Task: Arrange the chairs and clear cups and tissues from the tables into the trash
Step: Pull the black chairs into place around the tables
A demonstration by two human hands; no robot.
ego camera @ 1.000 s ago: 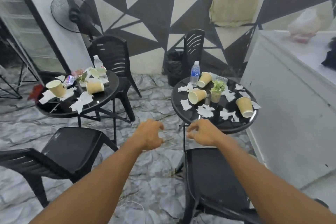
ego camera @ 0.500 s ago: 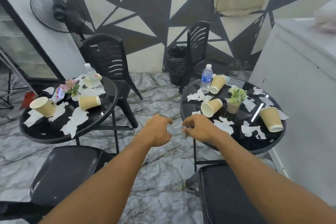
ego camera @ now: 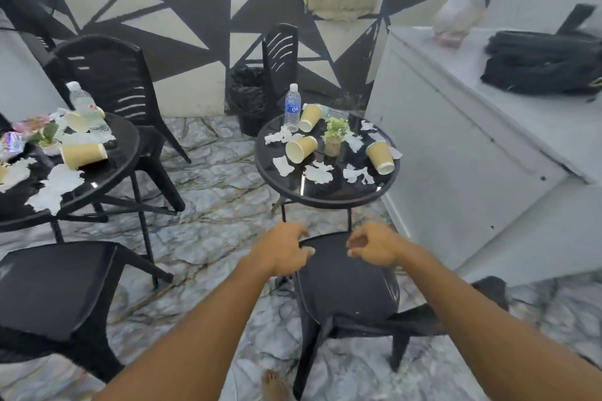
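My left hand (ego camera: 286, 251) and my right hand (ego camera: 374, 246) hover over the front edge of a black plastic chair's seat (ego camera: 348, 290), fingers loosely curled, holding nothing. Just beyond stands a round black table (ego camera: 325, 202). Three tan paper cups lie on it (ego camera: 301, 148) (ego camera: 311, 117) (ego camera: 380, 156) among several torn white tissues (ego camera: 317, 172). At left, a second round table (ego camera: 110, 169) carries a tipped cup (ego camera: 83, 155) and tissues (ego camera: 55, 185). A bin lined with a black bag (ego camera: 247, 104) stands against the wall.
Water bottles (ego camera: 291, 107) (ego camera: 83, 104) and small potted plants (ego camera: 335, 137) (ego camera: 39, 133) stand on the tables. Other black chairs are at near left (ego camera: 55, 286), back left (ego camera: 110, 81) and behind the right table (ego camera: 280, 58). A white counter (ego camera: 456, 140) closes the right side.
The view has swung right and pulled back. Both hands have dropped from the right table's near edge to the chair seat in front of it, still holding nothing.
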